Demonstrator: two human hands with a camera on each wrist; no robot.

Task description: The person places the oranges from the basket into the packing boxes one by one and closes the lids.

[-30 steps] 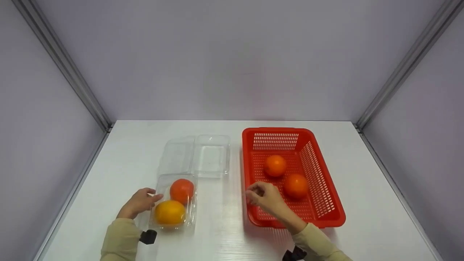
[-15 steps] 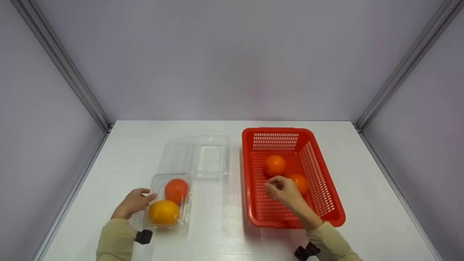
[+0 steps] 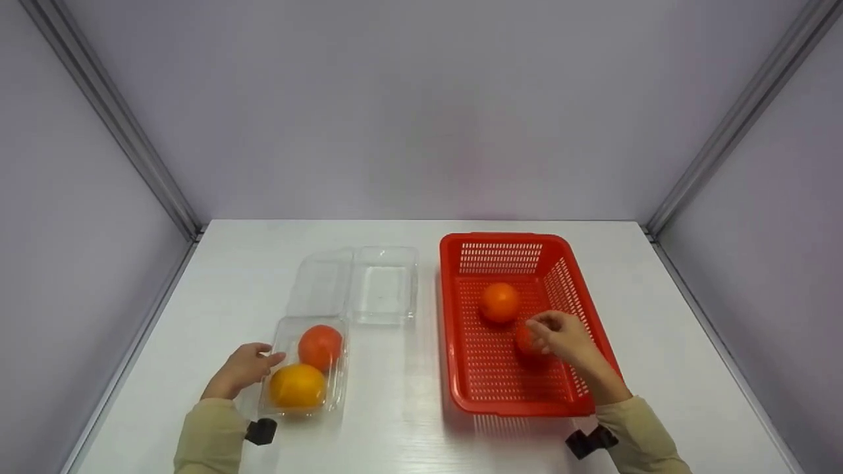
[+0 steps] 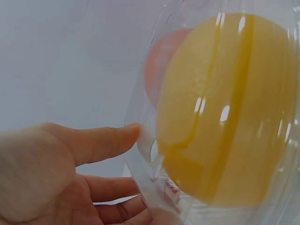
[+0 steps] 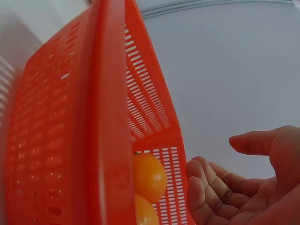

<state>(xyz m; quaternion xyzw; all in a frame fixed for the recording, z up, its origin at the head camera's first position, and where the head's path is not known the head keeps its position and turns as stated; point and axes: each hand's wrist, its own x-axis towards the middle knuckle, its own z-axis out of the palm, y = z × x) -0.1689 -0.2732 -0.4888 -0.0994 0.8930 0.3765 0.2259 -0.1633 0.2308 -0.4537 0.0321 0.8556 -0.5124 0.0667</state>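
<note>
My left hand holds the left edge of a clear plastic clamshell box, thumb on the near face and fingers behind the edge in the left wrist view. Inside lie an orange-red round fruit and a larger yellow fruit, seen through the plastic. Above the red basket, my right hand hovers with relaxed fingers and thumb apart, holding nothing. Below it one orange is partly hidden by the fingers; another orange lies further back in the basket.
Behind the filled box, a second clear clamshell lies unfolded with its lid to the left. White table surrounds the containers, with pale walls at the back and sides.
My right hand has moved right, from the basket's left rim to above the nearer orange. Early on, the left hand and the filled box shifted slightly left together, then stayed still.
</note>
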